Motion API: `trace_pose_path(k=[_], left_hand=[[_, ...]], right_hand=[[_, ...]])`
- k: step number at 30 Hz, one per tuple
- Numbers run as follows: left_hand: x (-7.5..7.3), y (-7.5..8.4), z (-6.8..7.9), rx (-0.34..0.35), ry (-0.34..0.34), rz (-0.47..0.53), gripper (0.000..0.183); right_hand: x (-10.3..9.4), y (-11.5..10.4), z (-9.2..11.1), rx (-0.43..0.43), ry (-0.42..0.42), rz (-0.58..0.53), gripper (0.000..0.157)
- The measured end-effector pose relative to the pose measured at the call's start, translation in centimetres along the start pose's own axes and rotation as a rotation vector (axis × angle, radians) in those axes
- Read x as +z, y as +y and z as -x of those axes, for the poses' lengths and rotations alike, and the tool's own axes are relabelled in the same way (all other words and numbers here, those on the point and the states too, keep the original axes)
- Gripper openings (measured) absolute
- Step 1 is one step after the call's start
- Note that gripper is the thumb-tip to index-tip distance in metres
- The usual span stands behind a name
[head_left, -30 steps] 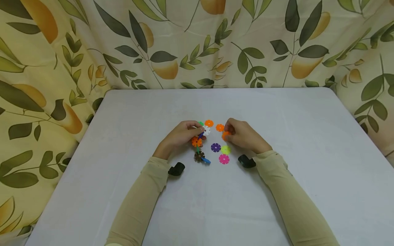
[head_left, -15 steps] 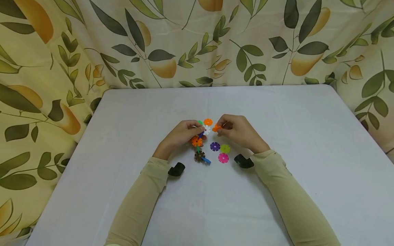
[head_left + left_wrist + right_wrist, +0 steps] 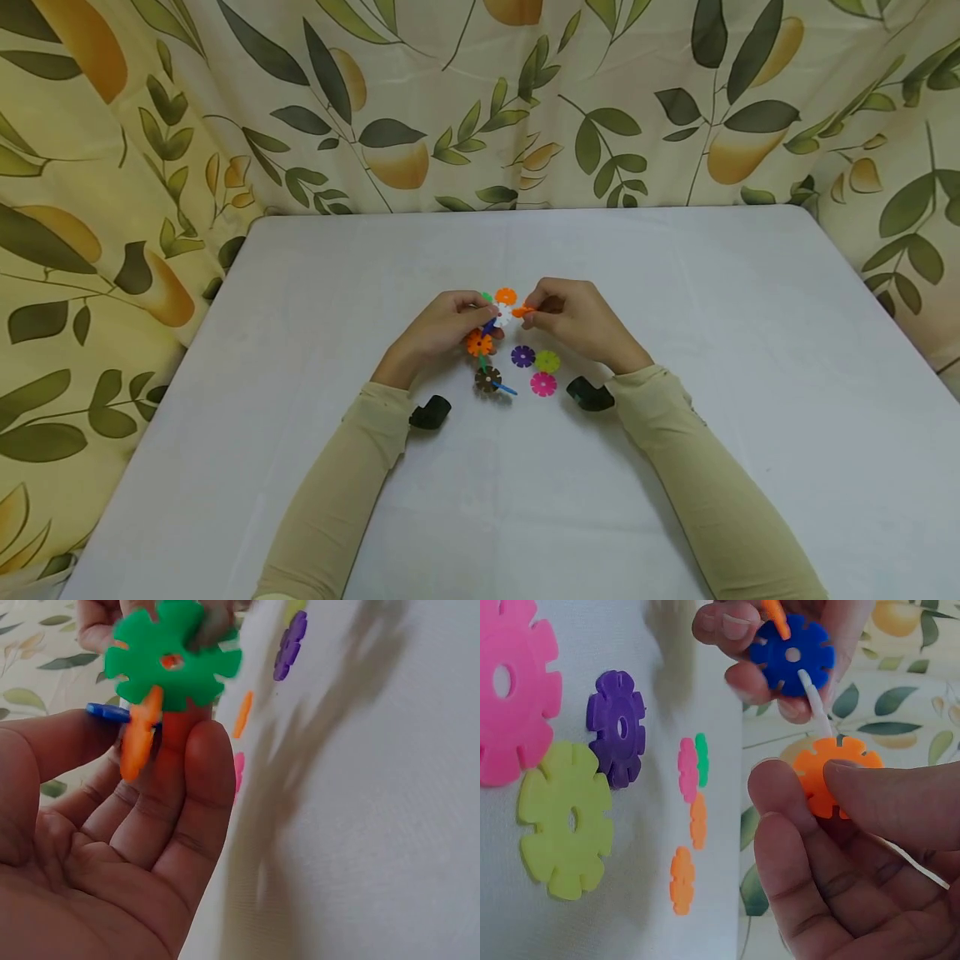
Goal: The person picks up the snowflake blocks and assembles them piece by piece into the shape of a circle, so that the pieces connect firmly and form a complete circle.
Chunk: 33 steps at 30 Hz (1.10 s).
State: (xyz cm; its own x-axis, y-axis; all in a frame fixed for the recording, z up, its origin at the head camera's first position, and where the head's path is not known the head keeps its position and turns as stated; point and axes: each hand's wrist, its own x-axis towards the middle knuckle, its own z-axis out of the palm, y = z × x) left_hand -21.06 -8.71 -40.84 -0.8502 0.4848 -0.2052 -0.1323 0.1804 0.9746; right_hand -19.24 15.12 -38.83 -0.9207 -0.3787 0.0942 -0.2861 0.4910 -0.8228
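Note:
My left hand (image 3: 442, 329) pinches a chain of notched plastic discs between thumb and fingers. A blue disc (image 3: 810, 649) sits in that grip, with a white disc (image 3: 502, 315) slotted into it edge-on. Below hang an orange disc (image 3: 480, 342), a green disc (image 3: 154, 660), a brown disc (image 3: 488, 379) and a light blue disc (image 3: 507, 389). My right hand (image 3: 573, 312) pinches another orange disc (image 3: 817, 766) between thumb and fingers. Its edge is right at the white disc's rim, slots facing.
On the white table (image 3: 675, 500) lie a purple disc (image 3: 522, 356), a yellow-green disc (image 3: 547, 361) and a pink disc (image 3: 543, 384). Behind the hands lies a loose orange disc (image 3: 506, 296). Black wrist cameras (image 3: 431, 412) jut inward from both sleeves. A leaf-patterned curtain (image 3: 480, 100) hangs behind.
My right hand has brought its orange disc leftward up to the white disc and turned it edge-on. The left hand stays nearly in place, while the chain's lower end has turned slightly.

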Motion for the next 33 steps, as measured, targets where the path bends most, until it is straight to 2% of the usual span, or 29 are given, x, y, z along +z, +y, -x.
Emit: trace_pose_path(k=[7,15,20,27,33], left_hand=[[0.04,0.46,0.20,0.021,0.000,0.046,0.021],[0.10,0.52,0.18,0.031,-0.012,0.064,0.020],[0.24,0.47,0.14,0.020,-0.003,0.064,0.019],[0.72,0.45,-0.14,0.011,0.016,0.087,0.018],[0.87,0.81,0.07,0.017,0.033,0.084,0.018]], right_hand=[[0.01,-0.22,-0.07,-0.037,0.010,0.014,0.007],[0.19,-0.24,-0.16,-0.098,0.043,0.048,0.012],[0.27,-0.38,-0.10,-0.105,0.036,0.031,0.008],[0.35,-0.51,0.07,-0.122,0.069,0.043,0.015],[0.90,-0.83,0.03,-0.185,0.083,0.046,0.017]])
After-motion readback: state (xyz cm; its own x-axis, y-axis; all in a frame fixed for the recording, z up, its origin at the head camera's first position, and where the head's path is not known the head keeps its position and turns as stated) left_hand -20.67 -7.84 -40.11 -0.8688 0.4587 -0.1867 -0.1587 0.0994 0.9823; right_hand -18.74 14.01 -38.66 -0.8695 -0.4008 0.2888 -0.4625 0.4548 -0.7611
